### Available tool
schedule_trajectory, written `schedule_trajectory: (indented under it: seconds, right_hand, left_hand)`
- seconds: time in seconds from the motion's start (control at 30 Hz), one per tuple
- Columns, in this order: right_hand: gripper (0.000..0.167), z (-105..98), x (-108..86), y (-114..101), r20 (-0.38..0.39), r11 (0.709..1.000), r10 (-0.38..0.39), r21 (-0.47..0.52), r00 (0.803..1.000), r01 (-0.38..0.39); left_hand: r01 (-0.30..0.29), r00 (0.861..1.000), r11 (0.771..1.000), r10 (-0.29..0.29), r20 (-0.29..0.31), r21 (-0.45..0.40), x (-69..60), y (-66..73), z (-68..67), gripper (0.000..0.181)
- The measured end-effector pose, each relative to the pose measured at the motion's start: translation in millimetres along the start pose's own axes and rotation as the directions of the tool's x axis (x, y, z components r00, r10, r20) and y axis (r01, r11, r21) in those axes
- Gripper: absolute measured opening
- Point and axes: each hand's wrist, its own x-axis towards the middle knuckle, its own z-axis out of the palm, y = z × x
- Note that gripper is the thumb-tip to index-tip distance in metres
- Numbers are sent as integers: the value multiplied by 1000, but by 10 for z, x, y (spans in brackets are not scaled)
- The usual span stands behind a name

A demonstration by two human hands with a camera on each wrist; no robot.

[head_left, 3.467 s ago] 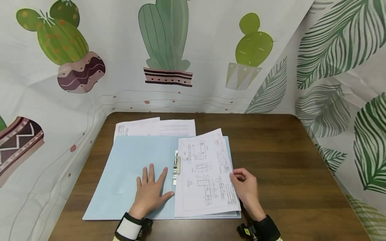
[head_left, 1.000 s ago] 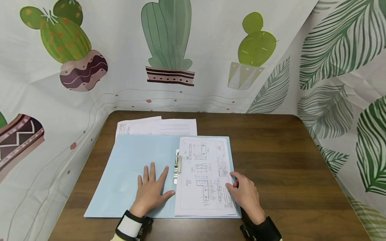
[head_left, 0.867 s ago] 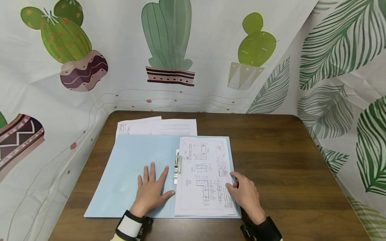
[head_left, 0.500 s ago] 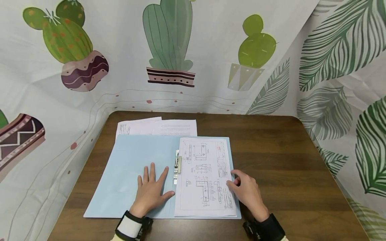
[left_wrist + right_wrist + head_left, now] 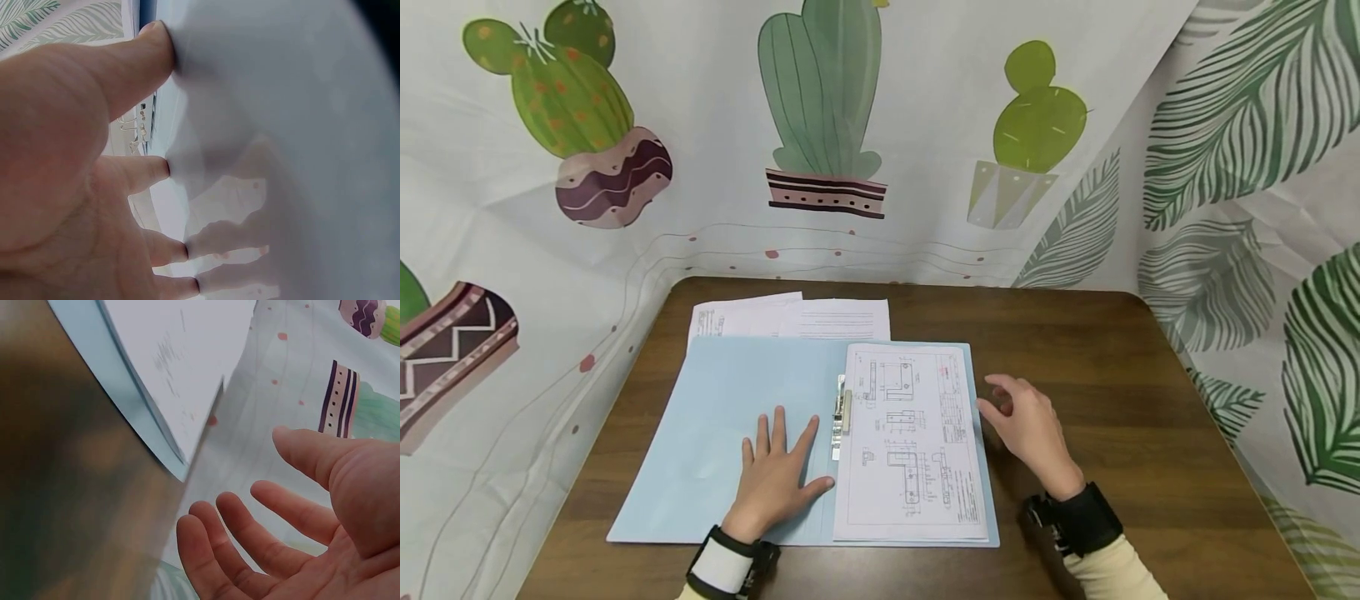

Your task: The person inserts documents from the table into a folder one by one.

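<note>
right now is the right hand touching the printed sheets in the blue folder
Apart. The right wrist view shows patterned backdrop between the right hand and the printed sheets.

The light-blue rectangular plastic folder (image 5: 722, 392) looked smooth and glossy, its slim silver metal clip (image 5: 838, 421) shiny. Rectangular white printed paper sheets (image 5: 912, 442) were matt; the dark-brown wood-grained tabletop (image 5: 1060, 350) shone softly; the white cactus-printed cloth backdrop (image 5: 925, 108) looked creased.

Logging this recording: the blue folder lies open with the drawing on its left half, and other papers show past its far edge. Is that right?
Not quite: the head view shows the drawing on the right half of the blue folder; the rest stands.
</note>
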Motion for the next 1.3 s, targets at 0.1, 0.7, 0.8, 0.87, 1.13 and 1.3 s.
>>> schedule_trajectory:
  seconds: [0.1,0.7,0.8,0.87,1.13,1.3]
  right_hand:
    - [44,-88,127,-6,-17,1000,-31,-6,999,31]
    - [54,-265,879,-35,-23,996,-87,27,996,87]
    - [55,-246,986,-88,-17,996,-72,50,997,73]
    - [55,-225,1067,-133,-12,996,-68,61,998,68]
    - [56,-84,1321,-268,44,994,-50,95,998,46]
    - [55,65,1404,-309,77,993,-24,113,997,15]
  left_hand:
    - [1,1000,1000,-1,2,-1,-6,8,-11,91]
    - [-4,1000,1000,4,-16,16,-10,25,-35,90]
    - [-2,1000,1000,2,-11,18,-12,25,-40,90]
    - [-1,1000,1000,1,-9,19,-9,20,-45,90]
    - [-13,1000,1000,14,-20,24,5,7,-44,90]
    - [-9,1000,1000,9,-6,21,-4,-8,-28,91]
